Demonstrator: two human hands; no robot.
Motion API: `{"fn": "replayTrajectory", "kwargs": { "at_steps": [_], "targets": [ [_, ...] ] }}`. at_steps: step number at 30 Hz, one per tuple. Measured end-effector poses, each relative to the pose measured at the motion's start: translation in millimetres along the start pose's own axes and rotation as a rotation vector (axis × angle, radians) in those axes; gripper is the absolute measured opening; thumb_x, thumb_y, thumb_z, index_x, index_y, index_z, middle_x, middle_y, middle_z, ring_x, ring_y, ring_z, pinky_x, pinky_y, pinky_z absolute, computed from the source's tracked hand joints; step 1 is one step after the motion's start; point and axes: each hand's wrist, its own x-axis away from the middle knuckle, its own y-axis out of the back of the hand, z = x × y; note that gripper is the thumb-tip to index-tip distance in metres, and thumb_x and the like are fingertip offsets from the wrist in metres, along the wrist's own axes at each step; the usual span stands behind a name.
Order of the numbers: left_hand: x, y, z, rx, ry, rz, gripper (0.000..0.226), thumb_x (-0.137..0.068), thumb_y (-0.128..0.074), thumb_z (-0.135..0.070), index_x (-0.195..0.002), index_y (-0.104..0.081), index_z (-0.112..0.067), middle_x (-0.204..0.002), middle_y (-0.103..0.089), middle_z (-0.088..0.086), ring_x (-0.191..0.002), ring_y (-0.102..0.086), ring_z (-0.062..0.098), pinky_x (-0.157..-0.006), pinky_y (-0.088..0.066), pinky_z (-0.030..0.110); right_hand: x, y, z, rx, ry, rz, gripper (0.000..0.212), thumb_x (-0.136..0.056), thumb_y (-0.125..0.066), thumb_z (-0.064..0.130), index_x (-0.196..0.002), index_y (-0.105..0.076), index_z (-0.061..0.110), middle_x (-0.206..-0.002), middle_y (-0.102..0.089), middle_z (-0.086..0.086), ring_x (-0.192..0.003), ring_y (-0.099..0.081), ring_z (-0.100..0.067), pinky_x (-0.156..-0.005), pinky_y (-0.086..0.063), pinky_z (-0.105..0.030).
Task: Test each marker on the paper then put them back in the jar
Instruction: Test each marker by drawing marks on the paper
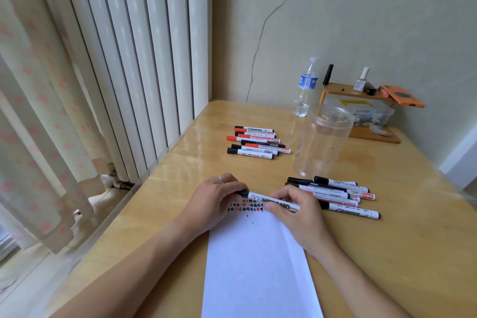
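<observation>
Over the top edge of the white paper I hold a white whiteboard marker level, its black cap pointing left. My left hand grips the cap end, and my right hand grips the barrel. Red and black test marks run in a row along the paper's top. The clear plastic jar stands open and empty behind the paper to the right. One group of several markers lies far left of the jar. Another group of several markers lies just right of my right hand.
A water bottle stands at the back of the wooden table. Right of it a small wooden shelf carries a nail polish bottle and an orange case, above a clear storage box. A radiator and a curtain line the left side.
</observation>
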Motion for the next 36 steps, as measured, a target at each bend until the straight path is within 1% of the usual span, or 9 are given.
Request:
{"fn": "replayTrajectory", "kwargs": {
  "at_steps": [4,12,15,20,23,25,28,32,36],
  "targets": [
    [-0.3,-0.7,0.2,-0.011,-0.021,-0.008,0.02,-0.095,-0.061,-0.013,-0.108,-0.075,-0.02,-0.098,-0.067,-0.006,-0.082,-0.061,0.011,-0.07,-0.039,0.013,0.4,1.2,0.6,0.031,0.02,0.015,0.016,-0.087,-0.083,0.019,-0.078,-0.07,0.023,-0.077,-0.07,0.006,-0.077,-0.064,-0.012,-0.071,-0.046,-0.024],
    [-1.0,-4.1,-0.5,-0.005,-0.021,-0.064,0.018,-0.101,-0.058,-0.016,-0.112,-0.072,-0.019,-0.098,-0.066,-0.008,-0.087,-0.058,0.011,-0.071,-0.044,0.021,-0.2,0.7,-0.2,0.264,0.192,-0.092,0.01,-0.089,-0.08,0.031,-0.086,-0.075,0.024,-0.083,-0.067,0.013,-0.084,-0.063,-0.008,-0.068,-0.045,-0.015],
    [-0.7,-11.0,0.2,-0.102,-0.037,-0.042,0.022,-0.102,-0.053,-0.031,-0.115,-0.07,-0.025,-0.1,-0.067,-0.01,-0.09,-0.059,0.013,-0.075,-0.048,0.032,-7.8,3.6,-13.5,0.556,0.355,-0.233,0.022,-0.088,-0.073,0.045,-0.095,-0.08,0.025,-0.09,-0.062,0.011,-0.089,-0.056,-0.012,-0.078,-0.043,-0.028],
    [1.4,-17.9,1.3,-0.149,0.147,-0.001,0.049,-0.105,-0.039,-0.053,-0.151,-0.045,-0.039,-0.134,-0.06,-0.01,-0.13,-0.049,0.007,-0.105,-0.031,0.027,-17.3,8.0,-22.8,0.736,0.331,-0.378,0.02,-0.091,-0.061,0.039,-0.095,-0.074,0.024,-0.093,-0.06,0.007,-0.091,-0.059,-0.023,-0.082,-0.037,-0.038],
    [0.3,-16.3,11.1,-0.092,0.313,0.017,0.053,-0.103,-0.028,-0.057,-0.149,-0.049,-0.041,-0.145,-0.057,-0.01,-0.144,-0.039,0.007,-0.112,-0.027,0.032,-19.9,26.9,-30.4,0.804,0.255,-0.517,0.01,-0.087,-0.073,0.022,-0.096,-0.072,0.018,-0.094,-0.061,0.0,-0.089,-0.059,-0.03,-0.081,-0.036,-0.041],
    [-0.2,-17.5,13.0,-0.148,0.342,0.118,0.06,-0.098,-0.024,-0.061,-0.15,-0.048,-0.042,-0.157,-0.045,-0.013,-0.153,-0.024,0.006,-0.12,-0.017,0.036,-18.9,42.8,-38.8,0.86,0.175,-0.573,0.02,-0.08,-0.083,0.012,-0.096,-0.071,0.016,-0.096,-0.061,-0.005,-0.09,-0.058,-0.035,-0.083,-0.036,-0.043],
    [-1.4,-21.4,8.6,-0.213,0.339,0.272,0.072,-0.092,-0.012,-0.07,-0.156,-0.033,-0.046,-0.168,-0.02,-0.013,-0.157,0.0,0.008,-0.126,0.002,0.042,-16.7,52.5,-49.0,0.867,0.077,-0.584,0.025,-0.075,-0.086,0.005,-0.094,-0.071,0.012,-0.099,-0.062,-0.01,-0.094,-0.06,-0.039,-0.085,-0.043,-0.048],
    [-2.1,-19.5,7.5,-0.208,0.371,0.307,0.065,-0.097,-0.014,-0.068,-0.157,-0.029,-0.047,-0.17,-0.016,-0.011,-0.158,0.002,0.01,-0.126,0.003,0.043,-15.9,46.5,-50.6,0.87,0.043,-0.618,0.028,-0.077,-0.079,0.001,-0.102,-0.071,0.011,-0.112,-0.062,-0.014,-0.103,-0.057,-0.042,-0.091,-0.043,-0.053],
    [-2.1,-19.2,7.1,-0.192,0.378,0.274,0.073,-0.091,-0.009,-0.07,-0.155,-0.035,-0.046,-0.168,-0.022,-0.013,-0.157,-0.004,0.008,-0.127,0.0,0.043,-14.6,26.7,-26.7,0.846,0.279,-0.525,0.023,-0.09,-0.056,0.016,-0.109,-0.069,0.011,-0.123,-0.059,-0.013,-0.109,-0.055,-0.037,-0.094,-0.044,-0.049]
  ]
}}
